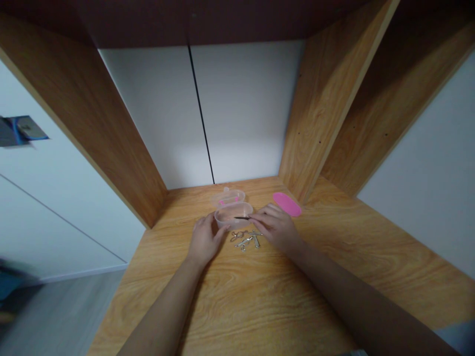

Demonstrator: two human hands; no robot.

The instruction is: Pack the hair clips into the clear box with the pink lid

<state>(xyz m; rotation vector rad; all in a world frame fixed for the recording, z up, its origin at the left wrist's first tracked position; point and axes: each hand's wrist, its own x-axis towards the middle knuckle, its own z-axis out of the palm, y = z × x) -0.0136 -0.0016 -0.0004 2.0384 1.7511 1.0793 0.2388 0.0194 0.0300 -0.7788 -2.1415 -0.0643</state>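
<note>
A clear oval plastic case [219, 221] stands on the wooden surface, its lid [218, 199] folded back behind it. My left hand [205, 241] grips the case's left end, thumb at the front. Pinched in my right hand [276, 227] is a thin dark metal tool [242, 218], its narrow end pointing left over the case's opening; its exact kind is too small to tell. In front of the case lies a small pile of metal grooming tools: small scissors [237, 236], a nail clipper [256, 241] and other silvery pieces.
A pink oval plastic piece [287, 204] lies to the right, near a wooden upright panel [315, 123]. A white back panel [245, 113] rises behind the case, and another wooden side panel [100, 123] stands at left. A dark shelf [200, 22] overhangs above.
</note>
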